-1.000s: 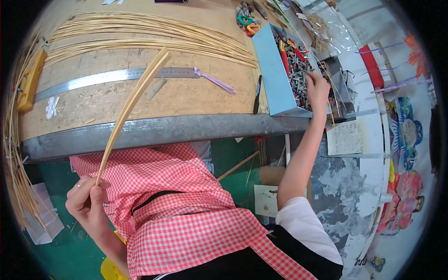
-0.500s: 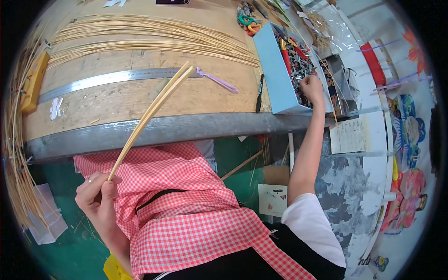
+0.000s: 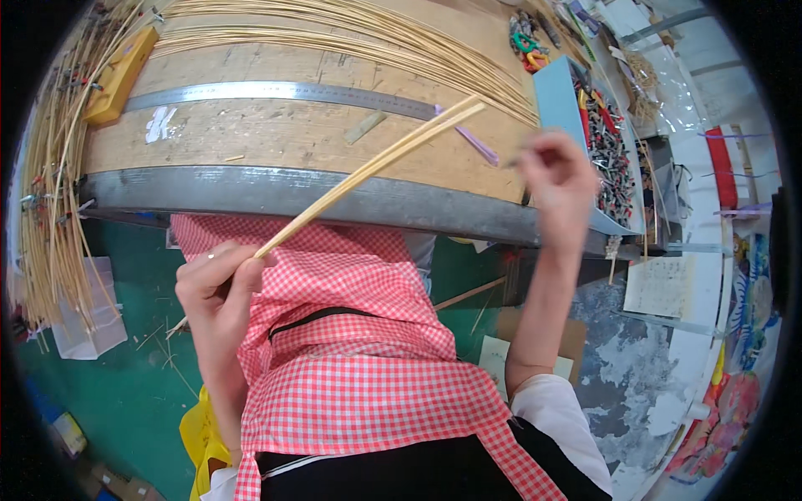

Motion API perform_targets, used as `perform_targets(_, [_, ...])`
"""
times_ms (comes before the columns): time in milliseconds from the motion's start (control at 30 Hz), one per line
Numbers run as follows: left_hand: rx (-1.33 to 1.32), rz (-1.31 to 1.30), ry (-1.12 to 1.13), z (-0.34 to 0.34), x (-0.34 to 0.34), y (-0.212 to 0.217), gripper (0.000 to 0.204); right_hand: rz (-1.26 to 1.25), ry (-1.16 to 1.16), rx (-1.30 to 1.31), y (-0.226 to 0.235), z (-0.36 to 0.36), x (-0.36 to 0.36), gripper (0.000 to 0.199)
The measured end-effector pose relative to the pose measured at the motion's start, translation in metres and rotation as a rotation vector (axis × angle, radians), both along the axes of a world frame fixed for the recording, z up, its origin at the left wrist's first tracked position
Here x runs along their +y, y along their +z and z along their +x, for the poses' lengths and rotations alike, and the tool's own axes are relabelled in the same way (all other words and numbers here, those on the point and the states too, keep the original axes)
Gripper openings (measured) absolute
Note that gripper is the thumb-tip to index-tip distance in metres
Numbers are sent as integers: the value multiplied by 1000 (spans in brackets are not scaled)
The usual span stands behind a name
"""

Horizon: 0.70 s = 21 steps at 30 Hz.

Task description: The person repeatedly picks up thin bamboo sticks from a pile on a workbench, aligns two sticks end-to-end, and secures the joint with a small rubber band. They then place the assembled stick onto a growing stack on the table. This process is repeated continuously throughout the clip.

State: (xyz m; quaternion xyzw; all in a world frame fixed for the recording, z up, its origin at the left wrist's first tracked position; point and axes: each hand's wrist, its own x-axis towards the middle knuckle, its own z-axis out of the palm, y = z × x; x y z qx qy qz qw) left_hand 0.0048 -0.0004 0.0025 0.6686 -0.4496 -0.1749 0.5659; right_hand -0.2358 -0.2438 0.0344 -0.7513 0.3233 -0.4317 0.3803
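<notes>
My left hand [image 3: 220, 288] is closed in a pinch on the lower end of a bundle of thin bamboo strips [image 3: 368, 171]. The strips slant up and to the right across the table's front edge, their free ends over the wooden top. My right hand [image 3: 560, 179], smeared by motion, is raised beside the light blue box [image 3: 558, 96]. Its thumb and forefinger pinch a small dark clip [image 3: 511, 162], too blurred to see fully. Inside the box lie many small clips [image 3: 614, 167] with red and black ends, and red-and-yellow-handled pliers [image 3: 585, 117].
Long bamboo strips [image 3: 351, 46] lie along the back of the table, before a steel ruler [image 3: 276, 92] and a purple ribbon [image 3: 478, 147]. A yellow block [image 3: 121, 75] stands at left, beside hanging clipped strips [image 3: 54, 200]. The table has a grey front edge [image 3: 334, 196].
My right hand has come out of the box and moved left toward the strips, a small clip in its fingers. The strips in my left hand now tilt further right. The whole view has shifted.
</notes>
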Motion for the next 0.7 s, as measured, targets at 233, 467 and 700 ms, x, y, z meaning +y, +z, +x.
perform_targets(233, [-40,41,-10,1,-4,-6,10,379,132,110,-74,52,28,15])
perform_targets(467, [-29,43,-6,2,-4,-16,7,-244,171,583,-55,42,35,22])
perform_targets(700, [-45,52,-17,1,-7,-16,5,-349,355,557,-61,41,30,25])
